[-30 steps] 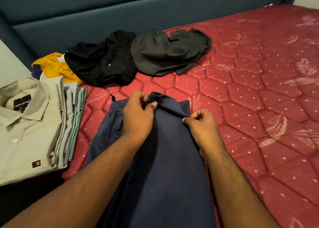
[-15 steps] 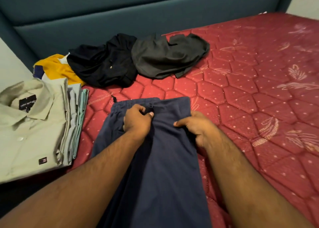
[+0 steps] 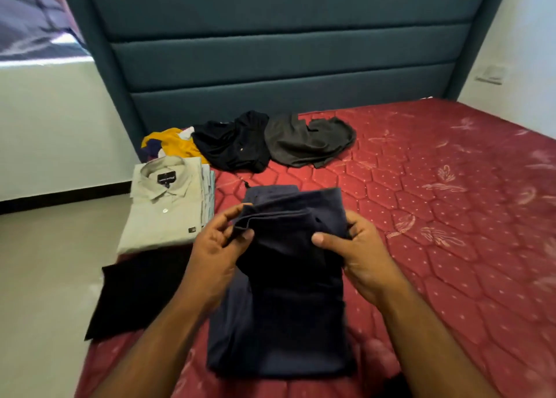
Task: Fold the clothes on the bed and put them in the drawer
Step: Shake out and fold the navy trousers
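Floor (image 3: 45, 277): pale, smooth; runs along the left of the bed; dark skirting strip at the foot of the wall.
Left wall (image 3: 54, 120): off-white, plain.
Black cloth (image 3: 135, 295): flat on the bed's left edge, its corner overhanging toward the floor.
Beige shirt (image 3: 164, 208): folded, collar up, topping a stack of folded pieces near the left edge.
Yellow garment (image 3: 177, 144): crumpled beyond the stack, close to the headboard.
Left hand (image 3: 213, 253): thumb and fingers pinching the left corner of the upper fold of the navy trousers.
Navy trousers (image 3: 282, 322): lower part flat on the mattress, centre-front; upper end doubled back and lifted between the hands.
Black garment (image 3: 231, 144): unfolded heap, touching the grey one.
Headboard (image 3: 285, 51): teal, padded in horizontal panels.
Grey garment (image 3: 310, 141): unfolded heap, right of the black one.
Right hand (image 3: 361, 253): thumb on top, fingers curled beneath, gripping the fold's right edge.
Mattress (image 3: 451, 202): red, quilted in hexagons, pale dots and leaf motifs.
Right wall (image 3: 526, 51): white; a switch plate (image 3: 490, 74) low down.
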Tool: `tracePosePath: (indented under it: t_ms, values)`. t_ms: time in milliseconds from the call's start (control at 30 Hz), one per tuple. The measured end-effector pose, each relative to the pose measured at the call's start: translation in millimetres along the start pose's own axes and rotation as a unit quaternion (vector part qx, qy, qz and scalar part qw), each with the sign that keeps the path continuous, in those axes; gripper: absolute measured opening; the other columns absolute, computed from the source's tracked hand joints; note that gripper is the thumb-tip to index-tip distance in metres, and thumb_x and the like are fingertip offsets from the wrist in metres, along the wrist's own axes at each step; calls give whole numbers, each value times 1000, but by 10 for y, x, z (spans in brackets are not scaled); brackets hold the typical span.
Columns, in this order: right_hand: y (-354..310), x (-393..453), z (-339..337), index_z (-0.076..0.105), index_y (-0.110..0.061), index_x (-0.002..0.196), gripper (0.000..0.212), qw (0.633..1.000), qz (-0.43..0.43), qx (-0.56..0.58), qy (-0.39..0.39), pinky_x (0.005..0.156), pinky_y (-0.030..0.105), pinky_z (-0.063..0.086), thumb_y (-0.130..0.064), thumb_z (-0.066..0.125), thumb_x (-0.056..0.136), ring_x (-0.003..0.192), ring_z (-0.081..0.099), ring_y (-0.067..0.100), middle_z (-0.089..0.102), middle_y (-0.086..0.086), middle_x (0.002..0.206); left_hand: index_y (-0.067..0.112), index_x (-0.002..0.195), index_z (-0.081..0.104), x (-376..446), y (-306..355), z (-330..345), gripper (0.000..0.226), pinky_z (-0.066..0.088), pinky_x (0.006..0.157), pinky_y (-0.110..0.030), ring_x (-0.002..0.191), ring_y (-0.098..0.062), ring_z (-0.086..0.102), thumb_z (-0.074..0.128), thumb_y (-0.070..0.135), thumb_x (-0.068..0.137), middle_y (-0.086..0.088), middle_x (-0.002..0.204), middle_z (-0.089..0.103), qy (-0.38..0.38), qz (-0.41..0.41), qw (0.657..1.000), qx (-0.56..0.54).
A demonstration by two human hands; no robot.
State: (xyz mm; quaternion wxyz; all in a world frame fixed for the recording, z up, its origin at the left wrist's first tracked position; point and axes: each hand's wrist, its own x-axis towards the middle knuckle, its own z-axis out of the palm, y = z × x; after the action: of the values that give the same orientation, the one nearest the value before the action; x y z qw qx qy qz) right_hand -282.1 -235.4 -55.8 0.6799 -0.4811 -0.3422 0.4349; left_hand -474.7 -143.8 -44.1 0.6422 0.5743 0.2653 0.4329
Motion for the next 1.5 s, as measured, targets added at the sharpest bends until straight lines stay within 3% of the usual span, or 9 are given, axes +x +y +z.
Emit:
tracePosePath:
  t_ms: [200,300,533,700,900,1033,1167,1300,1500]
  values:
    - [-607,-827,572,42,-28,116,56,972,-205,-111,34,59,20,48,17,57,85,63,59,6,67,-1,108,23,122,51,-862,748,-78,52,54,81,-23,92,-13,69,55,-16,88,-4,92,75,9,142,988,62]
    - [-768,-1114,682,57,-32,107,49,924,-284,-257,-9,77,29,46,11,50,84,96,56,13,58,-6,123,27,127,46,-1155,987,-67,61,50,80,-16,91,-5,69,57,-17,87,9,92,75,6,198,975,96]
    - [-1164,-1489,968,71,-26,102,27,913,-221,-327,-108,98,8,36,-4,59,93,128,36,-13,37,-12,141,23,124,60,-1368,1421,-7,47,51,91,-23,110,-10,64,63,-8,88,5,116,68,23,317,929,192]
    - [-1302,-1620,1108,66,-37,112,35,887,-248,-362,-146,106,3,22,-35,78,79,142,6,-13,4,-18,160,17,106,70,-1258,1667,81,30,49,83,-13,96,4,65,66,-5,85,14,101,69,89,361,902,221]
    - [-1206,-1649,1361,55,-58,111,70,897,-226,-362,-116,109,33,37,-65,80,46,141,16,-11,-15,-20,159,15,88,72,-1018,1938,268,14,50,78,-20,82,-9,64,67,6,80,10,85,69,190,364,854,319]
    - [-1297,-1519,1444,68,-49,97,36,935,-254,-247,-17,108,38,42,-31,84,71,136,36,-2,15,-11,160,20,80,66,-866,2146,380,8,50,74,-22,76,-4,61,69,12,80,11,77,66,202,321,877,294]
    - [-1582,-1319,1325,65,-17,108,30,984,-176,-13,40,88,32,54,3,64,86,100,66,11,68,5,116,15,81,64,-873,2243,301,10,50,70,-26,72,-9,61,66,7,86,3,76,66,83,231,958,147]
    - [-1881,-1383,1137,53,-13,106,40,997,-68,6,-40,69,27,57,11,65,77,81,66,19,64,14,104,13,89,60,-1068,2254,127,15,50,66,-22,76,-13,59,60,-2,90,-1,81,65,-80,157,984,18]
    - [-2273,-1916,1064,62,-22,101,45,961,-220,-131,-107,73,29,56,8,70,68,78,60,19,59,6,86,17,113,56,-1485,2379,48,41,56,72,-27,84,-21,67,62,-6,79,-11,91,69,-169,208,963,-19]
